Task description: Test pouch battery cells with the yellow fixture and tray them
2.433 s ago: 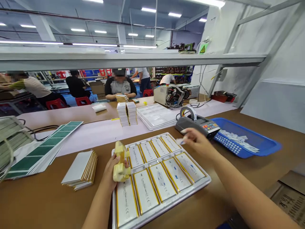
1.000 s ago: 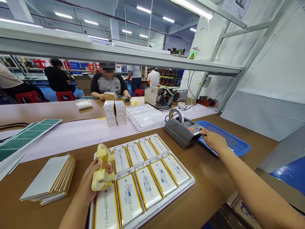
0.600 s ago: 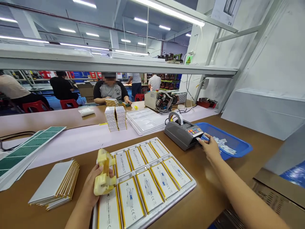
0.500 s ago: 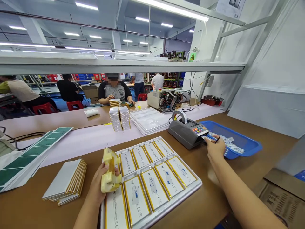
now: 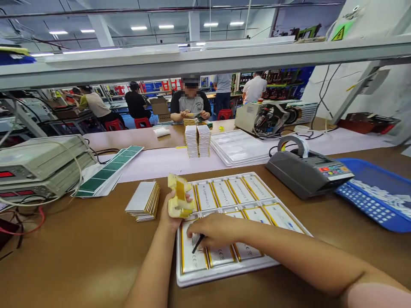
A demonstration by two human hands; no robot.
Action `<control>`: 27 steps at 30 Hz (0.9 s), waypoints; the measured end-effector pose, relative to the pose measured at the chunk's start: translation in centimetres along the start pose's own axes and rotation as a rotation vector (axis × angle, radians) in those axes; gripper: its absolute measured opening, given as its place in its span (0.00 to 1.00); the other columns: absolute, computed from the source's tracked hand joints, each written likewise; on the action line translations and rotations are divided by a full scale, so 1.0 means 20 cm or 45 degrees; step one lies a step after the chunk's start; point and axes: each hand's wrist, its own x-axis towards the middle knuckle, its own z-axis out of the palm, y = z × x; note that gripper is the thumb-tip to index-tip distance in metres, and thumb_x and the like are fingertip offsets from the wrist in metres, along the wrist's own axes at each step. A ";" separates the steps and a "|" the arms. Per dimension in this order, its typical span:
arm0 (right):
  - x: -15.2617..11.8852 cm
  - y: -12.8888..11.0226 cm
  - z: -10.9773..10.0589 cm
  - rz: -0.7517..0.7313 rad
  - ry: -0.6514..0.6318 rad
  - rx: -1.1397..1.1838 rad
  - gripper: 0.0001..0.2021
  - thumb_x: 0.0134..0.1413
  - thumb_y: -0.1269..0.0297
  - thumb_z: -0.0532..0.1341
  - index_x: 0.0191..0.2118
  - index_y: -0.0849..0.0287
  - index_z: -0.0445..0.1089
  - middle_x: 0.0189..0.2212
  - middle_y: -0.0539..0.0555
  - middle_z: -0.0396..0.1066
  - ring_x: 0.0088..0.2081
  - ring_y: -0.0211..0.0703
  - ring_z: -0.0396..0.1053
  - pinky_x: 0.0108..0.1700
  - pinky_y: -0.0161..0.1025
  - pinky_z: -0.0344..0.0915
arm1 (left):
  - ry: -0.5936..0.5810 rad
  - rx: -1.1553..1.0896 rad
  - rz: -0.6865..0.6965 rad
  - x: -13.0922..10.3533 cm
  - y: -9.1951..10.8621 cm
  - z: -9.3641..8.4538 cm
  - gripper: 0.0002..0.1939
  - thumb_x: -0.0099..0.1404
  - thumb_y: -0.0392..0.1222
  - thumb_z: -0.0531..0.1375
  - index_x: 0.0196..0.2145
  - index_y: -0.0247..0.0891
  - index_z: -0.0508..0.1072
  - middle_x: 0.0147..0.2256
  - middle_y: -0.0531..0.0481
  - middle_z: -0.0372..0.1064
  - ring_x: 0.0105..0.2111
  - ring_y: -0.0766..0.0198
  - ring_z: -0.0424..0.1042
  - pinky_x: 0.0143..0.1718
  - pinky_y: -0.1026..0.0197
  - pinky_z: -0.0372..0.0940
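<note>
My left hand (image 5: 173,209) is closed round a pale yellow block (image 5: 180,196) at the left edge of a white tray (image 5: 224,273). Flat white battery packs (image 5: 189,252) with yellow edges lie in two rows in this tray; some bear clear strips with blue print. Over the front-left pack is my right hand (image 5: 215,231), fingers bent down, with a thin black stick (image 5: 198,244) held in it. A small clear piece seems to be under its fingertips, partly hidden. Left of the tray a stack of packs (image 5: 143,201) rests on the brown table.
A grey tape dispenser (image 5: 305,171) and a blue basket (image 5: 379,209) of white strips stand at the right. Behind are stacked packs (image 5: 197,141), white trays (image 5: 239,145) and an open machine (image 5: 266,117). Instruments (image 5: 41,167) stand left; a person (image 5: 191,102) sits opposite.
My right hand has moved left from the dispenser to the tray's front-left pack. My left hand still holds the yellow block. The view has turned left.
</note>
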 end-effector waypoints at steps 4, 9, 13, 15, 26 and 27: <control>0.13 -0.02 0.07 0.026 0.001 -0.137 0.17 0.47 0.58 0.59 0.45 0.52 0.63 0.40 0.52 0.68 0.39 0.46 0.67 0.34 0.37 0.61 | -0.033 -0.169 0.011 0.01 0.02 -0.03 0.14 0.52 0.46 0.55 0.33 0.35 0.69 0.25 0.46 0.67 0.24 0.62 0.67 0.23 0.60 0.65; 0.16 0.02 0.09 0.286 0.156 -0.134 0.34 0.35 0.46 0.63 0.52 0.47 0.56 0.46 0.55 0.60 0.38 0.50 0.67 0.32 0.40 0.62 | 0.002 -0.295 0.111 0.04 0.02 -0.05 0.13 0.53 0.43 0.55 0.35 0.35 0.70 0.28 0.46 0.69 0.27 0.62 0.68 0.30 0.59 0.66; 0.14 0.05 0.09 0.412 0.156 -0.078 0.30 0.39 0.45 0.60 0.51 0.49 0.58 0.44 0.55 0.62 0.37 0.51 0.67 0.32 0.41 0.62 | 0.040 -0.349 0.242 0.05 0.02 -0.06 0.13 0.51 0.38 0.55 0.37 0.40 0.70 0.29 0.50 0.71 0.28 0.62 0.70 0.32 0.58 0.67; 0.10 0.08 0.09 0.424 0.264 -0.089 0.24 0.45 0.49 0.58 0.50 0.49 0.60 0.44 0.55 0.63 0.37 0.49 0.67 0.34 0.41 0.61 | 0.055 -0.340 0.231 0.04 0.03 -0.06 0.14 0.51 0.37 0.56 0.38 0.41 0.70 0.30 0.50 0.72 0.28 0.61 0.70 0.33 0.57 0.67; -0.86 0.64 0.02 1.021 0.940 0.222 0.18 0.50 0.51 0.52 0.41 0.58 0.63 0.38 0.54 0.68 0.38 0.44 0.65 0.39 0.39 0.59 | -0.052 -0.178 0.061 0.05 0.06 -0.03 0.15 0.51 0.36 0.54 0.39 0.34 0.70 0.29 0.43 0.70 0.27 0.57 0.70 0.27 0.53 0.68; -0.95 0.67 0.03 1.044 0.901 0.208 0.17 0.51 0.50 0.51 0.39 0.58 0.63 0.37 0.54 0.68 0.38 0.44 0.65 0.39 0.39 0.59 | -0.039 -0.163 0.052 0.05 0.06 -0.02 0.15 0.51 0.36 0.54 0.39 0.34 0.70 0.29 0.42 0.70 0.27 0.57 0.70 0.26 0.53 0.68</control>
